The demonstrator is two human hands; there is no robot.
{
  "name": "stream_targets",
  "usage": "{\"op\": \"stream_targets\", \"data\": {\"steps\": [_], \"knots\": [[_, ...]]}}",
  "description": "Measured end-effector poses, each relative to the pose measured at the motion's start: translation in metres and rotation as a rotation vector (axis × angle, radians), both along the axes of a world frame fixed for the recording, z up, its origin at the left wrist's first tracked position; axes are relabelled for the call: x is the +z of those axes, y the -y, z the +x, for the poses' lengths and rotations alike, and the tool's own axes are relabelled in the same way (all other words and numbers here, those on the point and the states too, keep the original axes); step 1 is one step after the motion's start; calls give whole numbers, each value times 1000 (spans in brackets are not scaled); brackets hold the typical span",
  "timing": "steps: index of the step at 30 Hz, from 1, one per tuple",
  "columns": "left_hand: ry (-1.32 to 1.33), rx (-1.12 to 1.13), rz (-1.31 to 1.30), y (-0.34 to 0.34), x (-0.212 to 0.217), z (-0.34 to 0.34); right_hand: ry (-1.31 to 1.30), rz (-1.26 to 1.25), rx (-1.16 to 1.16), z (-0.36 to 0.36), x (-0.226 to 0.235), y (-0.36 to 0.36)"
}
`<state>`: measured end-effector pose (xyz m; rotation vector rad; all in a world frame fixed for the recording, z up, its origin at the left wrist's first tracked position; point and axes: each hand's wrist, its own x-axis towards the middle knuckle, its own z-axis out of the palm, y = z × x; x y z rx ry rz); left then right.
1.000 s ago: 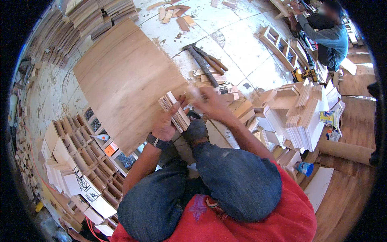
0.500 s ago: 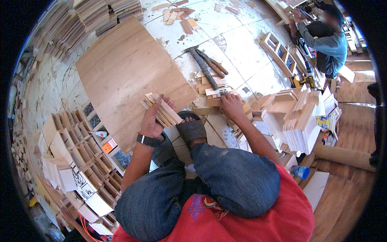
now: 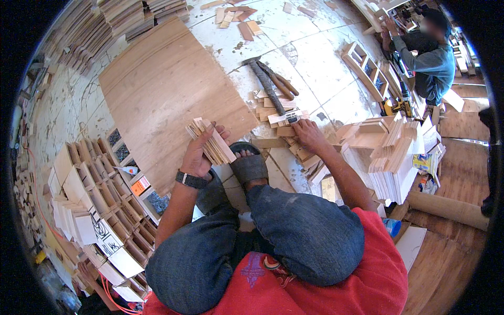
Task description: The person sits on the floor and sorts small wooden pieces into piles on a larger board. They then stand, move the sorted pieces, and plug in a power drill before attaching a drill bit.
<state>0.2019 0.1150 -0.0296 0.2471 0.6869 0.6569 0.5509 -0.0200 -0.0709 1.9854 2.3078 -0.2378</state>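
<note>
My left hand (image 3: 202,149) is closed around a bundle of thin wooden slats (image 3: 214,142), held over the near corner of a plywood sheet (image 3: 173,94). My right hand (image 3: 311,135) reaches to a pile of small wooden pieces (image 3: 265,113). Its curled fingers are at the edge of a pale slat with dark print (image 3: 295,115); the fingertips are partly hidden. A hammer (image 3: 266,86) lies with its handle end on that pile, beside pincers (image 3: 281,83) with brown handles.
Stacked wooden frames (image 3: 100,194) stand at my left, and stacked boards (image 3: 396,157) at my right. A wooden tray (image 3: 366,71) and a yellow drill (image 3: 401,104) lie farther off. Another person (image 3: 433,60) crouches at the far right. Wood offcuts (image 3: 245,30) lie on the tiles.
My right hand has moved slightly right at the pile, and the printed slat beside its fingers has shifted. My left hand keeps its bundle almost in place.
</note>
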Motion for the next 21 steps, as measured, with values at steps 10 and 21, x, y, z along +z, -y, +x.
{"op": "stream_targets", "data": {"steps": [10, 21], "knots": [[18, -35, 37, -1, -2, 2, -80, -85, -106, 8, 23, -33], [-38, -14, 37, 1, 7, 3, 34, -170, -16, 23, 7, -50]]}}
